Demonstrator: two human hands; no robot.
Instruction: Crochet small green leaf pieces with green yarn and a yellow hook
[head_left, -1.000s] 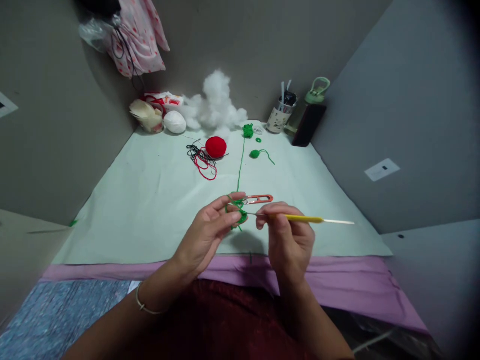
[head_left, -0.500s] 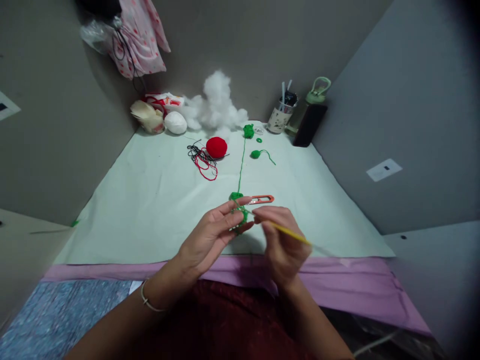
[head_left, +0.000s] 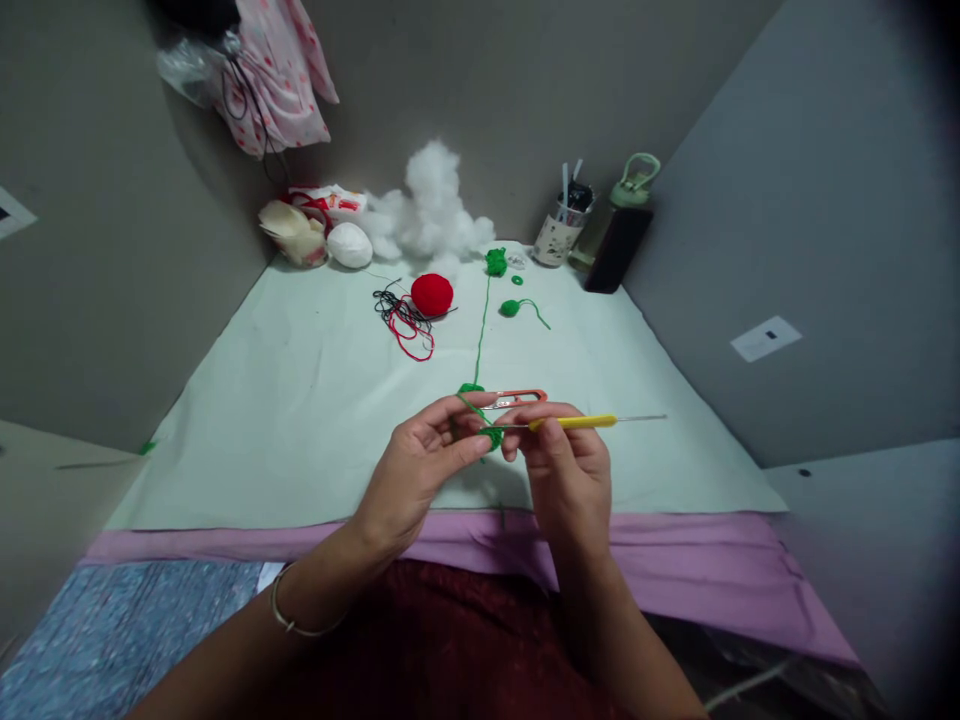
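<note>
My left hand (head_left: 420, 465) pinches a small green crochet piece (head_left: 491, 436) between thumb and fingers, with green yarn (head_left: 480, 335) looped over its index finger and running away to a green yarn ball (head_left: 496, 262). My right hand (head_left: 559, 465) grips a yellow-handled crochet hook (head_left: 577, 422), held level, its tip at the green piece. Both hands hover above the pale green mat (head_left: 300, 400). Orange thread snips (head_left: 517, 399) lie on the mat just behind my fingers.
A red crocheted ball (head_left: 432, 294) with red and black thread (head_left: 405, 322) lies further back. White stuffing (head_left: 431, 210), a white yarn ball (head_left: 349, 245), a cup of tools (head_left: 559, 232) and a green-lidded bottle (head_left: 626, 225) line the back wall. Small green pieces (head_left: 511, 307) rest nearby.
My right hand swung the hook from level to slanting down and back to level, working at the green piece. My left hand kept its pinch and barely shifted.
</note>
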